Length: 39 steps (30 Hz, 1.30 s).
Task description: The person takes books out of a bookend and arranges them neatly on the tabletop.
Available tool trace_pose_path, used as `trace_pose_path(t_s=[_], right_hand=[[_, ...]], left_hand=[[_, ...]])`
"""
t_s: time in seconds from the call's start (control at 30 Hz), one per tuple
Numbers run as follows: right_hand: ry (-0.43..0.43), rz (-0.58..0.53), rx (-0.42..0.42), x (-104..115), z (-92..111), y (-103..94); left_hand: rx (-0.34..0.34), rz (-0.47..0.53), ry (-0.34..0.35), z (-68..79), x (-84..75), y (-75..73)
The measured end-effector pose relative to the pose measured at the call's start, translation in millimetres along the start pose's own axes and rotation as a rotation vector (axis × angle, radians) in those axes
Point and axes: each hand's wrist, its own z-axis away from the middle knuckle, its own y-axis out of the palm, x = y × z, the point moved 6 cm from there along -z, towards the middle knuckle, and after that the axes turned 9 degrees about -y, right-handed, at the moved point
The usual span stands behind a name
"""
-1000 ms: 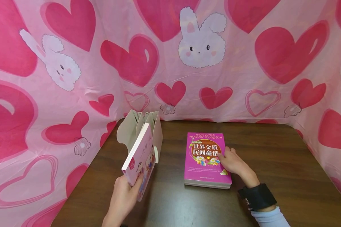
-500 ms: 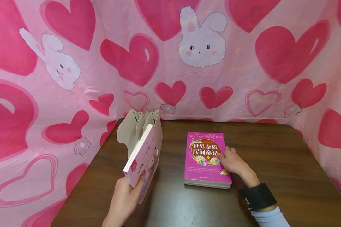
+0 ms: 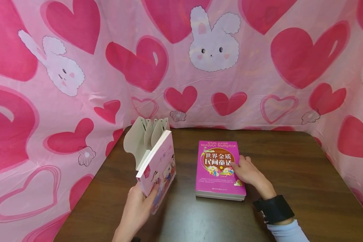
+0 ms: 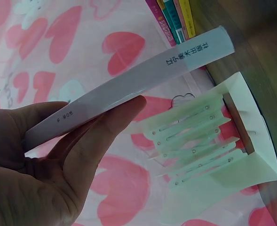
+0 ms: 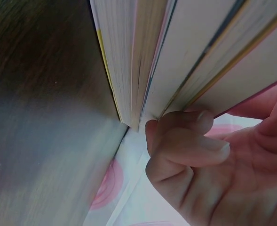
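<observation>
In the head view my left hand (image 3: 137, 205) holds a light pink book (image 3: 160, 178) upright and tilted, thumb on its illustrated cover. The left wrist view shows that book's pale spine (image 4: 129, 87) between thumb and fingers. Just behind it stands a cream desk file organizer (image 3: 133, 143) with several dividers. My right hand (image 3: 249, 171) is at the right edge of a book stack, thumb on the magenta top book (image 3: 214, 186). In the right wrist view its curled fingers (image 5: 176, 150) touch the edges of the stacked books (image 5: 117, 70).
A dark wooden table (image 3: 284, 161) carries everything. Pink cloth (image 3: 251, 74) with hearts and rabbits hangs behind and at the sides. A black band (image 3: 273, 209) is round my right wrist. The stack's colored spines (image 4: 173, 21) show in the left wrist view.
My left hand has moved slightly to the right with the pink book, turning its cover more toward the head camera. The right hand and the stack stay put.
</observation>
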Motion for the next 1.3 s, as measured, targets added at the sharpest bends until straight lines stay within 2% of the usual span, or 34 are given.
trace_pose_path(t_s=[0.3,0.57,0.7,0.8,0.93,1.3], right_hand=[[0.01,0.01,-0.045,0.3,0.9,-4.6],[-0.008,0.027,-0.12,8.8,1.2,-11.5],[-0.097,0.06,-0.175,20.7,3.0,-13.2],[-0.197,0.081,-0.238,34.0,4.5,-15.0],[-0.306,0.068,-0.293,48.9,4.9,-13.6],[-0.418,-0.044,-0.272,70.3,1.8,3.1]], left_hand=[[0.021,0.042,-0.024,-11.9,-2.0,5.1],[0.025,0.084,-0.004,-22.5,-4.2,6.5],[0.033,0.112,-0.003,-27.7,-3.2,8.1],[0.043,0.128,-0.007,-31.2,-3.4,8.5],[0.059,0.141,-0.022,-34.8,-4.1,8.5],[0.095,0.222,-0.057,-44.7,-1.5,12.3]])
